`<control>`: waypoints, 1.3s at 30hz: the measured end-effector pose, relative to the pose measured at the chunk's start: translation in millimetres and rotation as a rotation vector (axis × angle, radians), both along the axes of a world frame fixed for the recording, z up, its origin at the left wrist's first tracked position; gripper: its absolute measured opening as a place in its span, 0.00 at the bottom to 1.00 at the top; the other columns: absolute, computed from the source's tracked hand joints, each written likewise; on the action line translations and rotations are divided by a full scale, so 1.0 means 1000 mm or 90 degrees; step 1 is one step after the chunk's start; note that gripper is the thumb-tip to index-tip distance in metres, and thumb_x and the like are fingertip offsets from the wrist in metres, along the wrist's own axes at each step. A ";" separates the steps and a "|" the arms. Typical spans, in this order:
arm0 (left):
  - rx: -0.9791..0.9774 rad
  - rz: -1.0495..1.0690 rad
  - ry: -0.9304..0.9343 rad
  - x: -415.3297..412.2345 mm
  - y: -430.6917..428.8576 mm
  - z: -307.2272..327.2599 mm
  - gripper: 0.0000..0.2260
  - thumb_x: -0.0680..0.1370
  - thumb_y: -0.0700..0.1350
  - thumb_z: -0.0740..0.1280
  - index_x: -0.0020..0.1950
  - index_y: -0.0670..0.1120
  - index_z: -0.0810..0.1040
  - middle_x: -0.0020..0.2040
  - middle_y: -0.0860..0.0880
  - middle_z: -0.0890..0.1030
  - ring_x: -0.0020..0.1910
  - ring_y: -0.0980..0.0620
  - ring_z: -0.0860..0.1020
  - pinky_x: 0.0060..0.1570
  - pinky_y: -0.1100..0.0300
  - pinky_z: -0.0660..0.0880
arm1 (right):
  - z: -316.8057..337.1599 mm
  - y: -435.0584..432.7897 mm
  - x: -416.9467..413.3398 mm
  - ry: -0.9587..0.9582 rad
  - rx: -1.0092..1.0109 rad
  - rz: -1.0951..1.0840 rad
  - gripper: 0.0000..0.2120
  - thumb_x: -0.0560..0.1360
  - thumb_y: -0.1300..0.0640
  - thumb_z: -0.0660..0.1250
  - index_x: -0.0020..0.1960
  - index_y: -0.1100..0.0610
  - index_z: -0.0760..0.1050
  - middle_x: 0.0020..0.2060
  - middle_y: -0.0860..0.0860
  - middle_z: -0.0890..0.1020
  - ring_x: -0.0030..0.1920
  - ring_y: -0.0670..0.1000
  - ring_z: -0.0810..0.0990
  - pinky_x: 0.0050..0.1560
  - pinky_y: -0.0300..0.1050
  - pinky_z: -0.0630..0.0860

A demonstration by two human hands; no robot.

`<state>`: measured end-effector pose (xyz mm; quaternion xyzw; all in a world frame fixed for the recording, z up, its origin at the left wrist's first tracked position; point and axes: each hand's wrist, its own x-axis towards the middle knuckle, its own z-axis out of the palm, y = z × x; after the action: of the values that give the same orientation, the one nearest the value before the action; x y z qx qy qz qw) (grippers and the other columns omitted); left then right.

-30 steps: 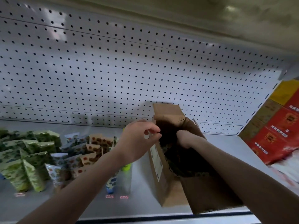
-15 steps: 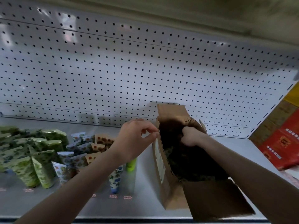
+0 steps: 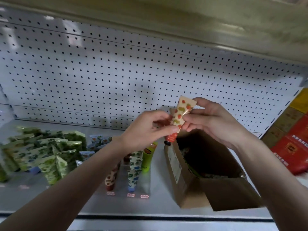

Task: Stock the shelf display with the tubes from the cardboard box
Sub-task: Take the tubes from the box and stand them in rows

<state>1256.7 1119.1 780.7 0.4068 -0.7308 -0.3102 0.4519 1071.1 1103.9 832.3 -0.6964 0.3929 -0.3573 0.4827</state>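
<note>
Pinching the tube (image 3: 180, 117) from both sides, my left fingers (image 3: 166, 130) curl round its lower part just above the red cap (image 3: 171, 137), and my right fingers (image 3: 191, 117) nip its upper half below the flat crimped end. My left hand (image 3: 146, 130) and right hand (image 3: 211, 120) face each other, raised in front of the pegboard (image 3: 116, 72). I hold the tube, cream with red and green fruit prints, tilted, cap down and to the left, in the air over the back left corner of the box (image 3: 233, 192). The box stands open on the shelf (image 3: 166, 205), one flap folded out toward me, its inside dark with more printed packs dimly showing. Just left of it stands a lime tube (image 3: 148, 157), then short rows of patterned tubes (image 3: 133, 172), cap down, with price tags (image 3: 130, 195) along the shelf edge in front of them. Farther left sits a crowd of green tubes (image 3: 50, 155). At the far right, beyond the box, red packs (image 3: 293, 147) are stacked.
</note>
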 end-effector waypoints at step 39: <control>-0.017 0.082 -0.095 0.117 -0.007 -0.036 0.05 0.73 0.43 0.70 0.48 0.48 0.81 0.42 0.54 0.83 0.41 0.55 0.81 0.47 0.58 0.77 | -0.070 0.007 0.128 0.302 -0.269 -0.120 0.08 0.77 0.61 0.65 0.44 0.61 0.81 0.35 0.53 0.83 0.38 0.48 0.82 0.46 0.45 0.77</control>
<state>1374.2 1112.1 744.3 0.4690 -0.7389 -0.2394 0.4204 1199.5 1110.6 762.3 -0.8053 0.4744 -0.3020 0.1876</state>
